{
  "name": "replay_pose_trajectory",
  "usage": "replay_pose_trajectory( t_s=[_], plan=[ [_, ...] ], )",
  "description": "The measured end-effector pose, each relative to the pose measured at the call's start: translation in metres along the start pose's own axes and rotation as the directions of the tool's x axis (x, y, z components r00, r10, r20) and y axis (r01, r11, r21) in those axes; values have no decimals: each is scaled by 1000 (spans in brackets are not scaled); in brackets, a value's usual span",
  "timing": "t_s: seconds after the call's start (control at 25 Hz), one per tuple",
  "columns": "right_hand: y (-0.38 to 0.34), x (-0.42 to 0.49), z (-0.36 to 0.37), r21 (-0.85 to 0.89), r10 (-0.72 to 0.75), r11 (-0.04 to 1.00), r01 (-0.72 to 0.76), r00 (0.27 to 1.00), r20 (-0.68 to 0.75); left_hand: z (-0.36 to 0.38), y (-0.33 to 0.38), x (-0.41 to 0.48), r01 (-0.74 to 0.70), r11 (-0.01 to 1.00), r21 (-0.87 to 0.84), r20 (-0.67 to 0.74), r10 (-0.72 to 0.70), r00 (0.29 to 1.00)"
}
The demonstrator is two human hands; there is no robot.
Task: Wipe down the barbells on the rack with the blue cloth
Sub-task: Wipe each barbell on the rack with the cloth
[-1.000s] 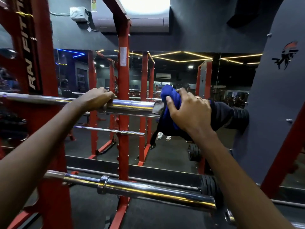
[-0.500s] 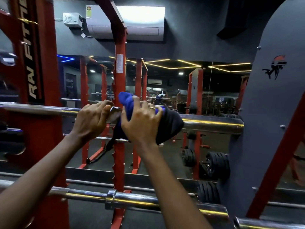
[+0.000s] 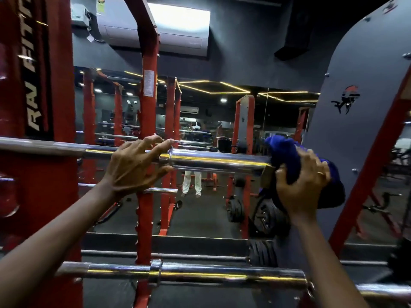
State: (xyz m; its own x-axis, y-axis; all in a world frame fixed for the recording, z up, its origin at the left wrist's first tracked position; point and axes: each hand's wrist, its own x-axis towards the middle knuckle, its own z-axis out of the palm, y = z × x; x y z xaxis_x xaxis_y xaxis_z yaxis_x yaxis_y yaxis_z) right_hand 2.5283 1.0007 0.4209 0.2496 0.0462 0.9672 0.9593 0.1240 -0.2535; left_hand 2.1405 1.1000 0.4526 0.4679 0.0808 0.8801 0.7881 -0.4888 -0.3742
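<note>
A chrome upper barbell (image 3: 213, 160) lies across the red rack (image 3: 148, 112) at chest height. My left hand (image 3: 133, 165) holds the bar just left of its collar, fingers curled over the top and thumb below. My right hand (image 3: 304, 185) grips the blue cloth (image 3: 287, 156), which is wrapped around the outer end of the sleeve. The cloth hides the sleeve's tip. A second chrome lower barbell (image 3: 200, 274) lies on the rack below, with neither hand on it.
A wall mirror behind the rack reflects more red racks and a standing person's legs (image 3: 191, 183). A grey panel (image 3: 360, 121) with a logo rises at the right. Black weight plates (image 3: 266, 216) sit low near the floor.
My right hand has slid the blue cloth from the collar out to the right end of the sleeve. My left hand stays near the collar, its fingers now looser.
</note>
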Motion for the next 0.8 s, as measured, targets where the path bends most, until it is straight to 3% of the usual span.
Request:
replay_pose_trajectory(
  t_s=[0.16,0.24,0.32,0.36,0.44,0.48,0.52,0.56,0.64,0.68,0.72,0.8],
  plan=[
    [-33,10,11,-104,174,980,-171,985,15,-7,10,14,46,996,-74,42,-43,998],
    [-61,6,20,-134,170,978,-162,984,52,-10,16,21,80,988,-130,63,-73,995],
    [-88,1,26,-114,73,992,-56,986,148,-15,20,33,200,957,-208,133,-174,976],
    [-96,0,26,-81,0,997,16,981,195,-16,18,45,313,922,-229,251,-254,934],
    [-91,8,23,-24,-107,993,115,970,216,-17,12,72,554,821,-138,601,-375,706],
    [-80,15,18,-52,-88,994,100,978,188,-16,9,81,630,767,-117,697,-389,603],
    [-66,22,14,-129,10,992,10,988,151,-18,7,82,660,743,-114,731,-387,562],
    [-52,28,7,-217,169,966,-140,978,121,-17,5,76,611,777,-151,693,-358,626],
    [-33,34,-3,-310,429,871,-381,897,103,-19,4,42,337,899,-278,350,-232,908],
    [-29,34,-6,-324,474,849,-418,873,115,-22,7,22,149,950,-276,199,-95,975],
    [-27,33,-8,-327,484,845,-424,865,128,-19,6,5,-2,972,-235,107,28,994],
    [-33,31,-9,-324,477,848,-420,871,118,-12,1,-9,-49,978,-202,93,69,993]
  ],
)
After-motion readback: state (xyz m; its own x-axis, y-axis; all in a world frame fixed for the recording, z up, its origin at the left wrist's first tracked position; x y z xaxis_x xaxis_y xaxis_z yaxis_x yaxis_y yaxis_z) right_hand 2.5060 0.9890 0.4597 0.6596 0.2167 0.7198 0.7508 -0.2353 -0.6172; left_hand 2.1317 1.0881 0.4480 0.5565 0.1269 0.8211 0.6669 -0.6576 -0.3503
